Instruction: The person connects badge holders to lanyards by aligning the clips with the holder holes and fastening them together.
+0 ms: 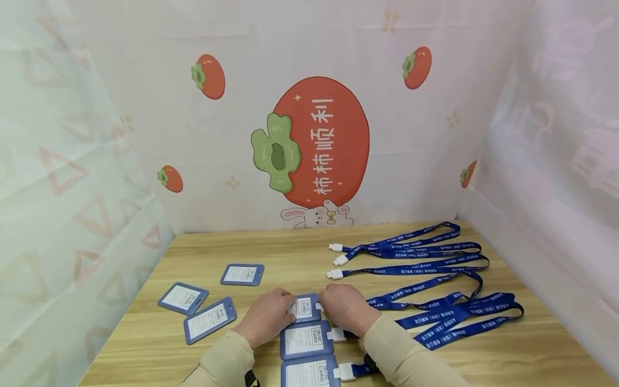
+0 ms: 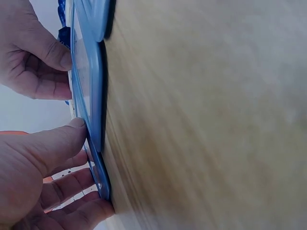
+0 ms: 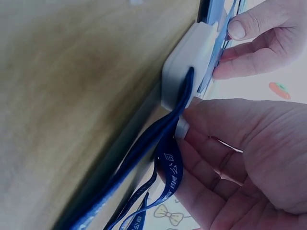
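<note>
At the far end of a column of blue ID card holders, my left hand (image 1: pixel 270 317) holds the top card holder (image 1: pixel 304 308) by its left side. In the left wrist view its thumb lies at the near edge and its fingers (image 2: pixel 72 187) at the far edge. My right hand (image 1: pixel 349 307) pinches a white lanyard clip (image 3: pixel 182 128) at that holder's slotted end; the fingers hide most of it. From it a blue printed lanyard (image 1: pixel 401 295) runs right. Nearer me, a second holder (image 1: pixel 304 341) and a third holder (image 1: pixel 304 375) have white clips (image 1: pixel 337 335) at their right ends.
Three loose card holders (image 1: pixel 210 321) lie on the wooden table (image 1: pixel 145 344) at the left. Several blue lanyards (image 1: pixel 411 267) with white clips stretch across the right side. Printed cloth walls (image 1: pixel 232 107) stand behind and at both sides.
</note>
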Demonstrator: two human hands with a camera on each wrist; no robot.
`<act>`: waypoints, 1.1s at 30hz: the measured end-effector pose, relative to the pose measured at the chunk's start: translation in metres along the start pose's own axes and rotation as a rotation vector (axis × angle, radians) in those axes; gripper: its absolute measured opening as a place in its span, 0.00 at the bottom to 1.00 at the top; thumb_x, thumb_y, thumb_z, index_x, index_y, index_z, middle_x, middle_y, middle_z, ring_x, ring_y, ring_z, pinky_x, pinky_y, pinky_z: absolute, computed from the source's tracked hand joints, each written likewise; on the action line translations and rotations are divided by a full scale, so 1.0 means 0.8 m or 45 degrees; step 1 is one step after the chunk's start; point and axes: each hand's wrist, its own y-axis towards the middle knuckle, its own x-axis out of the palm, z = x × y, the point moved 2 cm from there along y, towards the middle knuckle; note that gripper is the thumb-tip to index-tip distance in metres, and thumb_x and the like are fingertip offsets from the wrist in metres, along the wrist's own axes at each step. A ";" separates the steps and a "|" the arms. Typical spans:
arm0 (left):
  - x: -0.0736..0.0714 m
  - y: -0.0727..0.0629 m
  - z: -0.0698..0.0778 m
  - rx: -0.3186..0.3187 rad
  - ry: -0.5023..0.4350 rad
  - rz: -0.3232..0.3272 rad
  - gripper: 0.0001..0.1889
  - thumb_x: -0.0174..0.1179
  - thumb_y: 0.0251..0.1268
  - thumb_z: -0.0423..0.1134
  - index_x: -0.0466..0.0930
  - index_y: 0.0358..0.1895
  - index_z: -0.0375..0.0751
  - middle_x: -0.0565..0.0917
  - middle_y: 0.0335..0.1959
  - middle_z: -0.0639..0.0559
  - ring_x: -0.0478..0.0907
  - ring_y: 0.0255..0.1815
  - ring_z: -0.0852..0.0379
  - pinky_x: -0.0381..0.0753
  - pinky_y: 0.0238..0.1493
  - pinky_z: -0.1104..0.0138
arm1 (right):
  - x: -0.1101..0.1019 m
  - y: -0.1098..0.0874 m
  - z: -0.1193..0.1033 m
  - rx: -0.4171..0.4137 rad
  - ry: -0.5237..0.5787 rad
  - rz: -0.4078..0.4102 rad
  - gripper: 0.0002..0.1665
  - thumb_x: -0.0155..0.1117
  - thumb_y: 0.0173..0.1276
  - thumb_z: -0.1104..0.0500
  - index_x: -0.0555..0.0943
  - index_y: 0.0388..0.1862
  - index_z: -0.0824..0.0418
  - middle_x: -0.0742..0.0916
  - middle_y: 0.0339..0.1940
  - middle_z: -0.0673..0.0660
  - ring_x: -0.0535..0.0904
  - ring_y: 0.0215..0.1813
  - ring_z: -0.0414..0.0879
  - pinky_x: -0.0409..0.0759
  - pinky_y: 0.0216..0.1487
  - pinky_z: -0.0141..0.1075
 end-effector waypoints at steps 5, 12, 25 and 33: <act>0.002 0.000 0.000 -0.033 -0.018 -0.010 0.23 0.71 0.68 0.42 0.84 0.62 0.35 0.86 0.58 0.40 0.84 0.58 0.42 0.86 0.59 0.50 | 0.000 -0.003 0.003 0.037 0.024 -0.030 0.05 0.68 0.74 0.57 0.89 0.41 0.55 0.86 0.29 0.50 0.80 0.30 0.40 0.88 0.37 0.36; 0.003 0.000 0.000 -0.050 0.007 -0.009 0.23 0.71 0.67 0.44 0.84 0.61 0.36 0.87 0.58 0.41 0.84 0.59 0.42 0.85 0.61 0.50 | -0.001 -0.004 0.006 0.052 0.019 -0.028 0.06 0.68 0.75 0.56 0.90 0.41 0.55 0.86 0.30 0.51 0.81 0.31 0.41 0.88 0.38 0.38; 0.002 0.000 0.001 -0.053 -0.007 -0.013 0.24 0.73 0.65 0.45 0.84 0.61 0.36 0.87 0.58 0.41 0.84 0.59 0.42 0.85 0.60 0.50 | 0.001 -0.005 0.009 0.067 0.045 -0.026 0.07 0.66 0.76 0.56 0.90 0.44 0.55 0.86 0.31 0.50 0.80 0.31 0.40 0.88 0.41 0.37; 0.002 0.000 0.001 -0.035 -0.019 -0.006 0.25 0.72 0.66 0.45 0.84 0.61 0.36 0.86 0.58 0.40 0.84 0.59 0.42 0.85 0.60 0.50 | 0.001 -0.006 0.012 0.090 0.116 -0.038 0.09 0.66 0.77 0.55 0.90 0.46 0.55 0.87 0.33 0.50 0.81 0.32 0.40 0.89 0.43 0.39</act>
